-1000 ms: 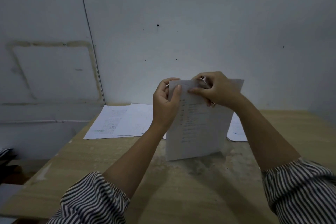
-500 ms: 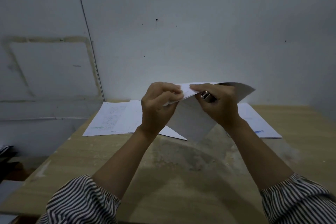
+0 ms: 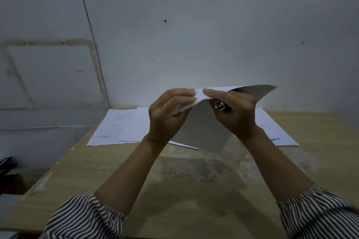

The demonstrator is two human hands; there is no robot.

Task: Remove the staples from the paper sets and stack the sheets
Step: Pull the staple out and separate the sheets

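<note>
Above the worktop (image 3: 194, 200), the left hand (image 3: 167, 116) and right hand (image 3: 235, 114) pinch the top corner of a lifted paper set (image 3: 206, 122), the right also holding a small metal tool (image 3: 220, 105). Whether the staple is out cannot be told. Farther back, loose sheets (image 3: 120, 126) lie at left and another pile (image 3: 275, 132) at right, so work likely remains.

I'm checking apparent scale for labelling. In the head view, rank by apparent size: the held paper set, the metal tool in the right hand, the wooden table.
1. wooden table
2. held paper set
3. metal tool, mostly hidden in the right hand
</note>
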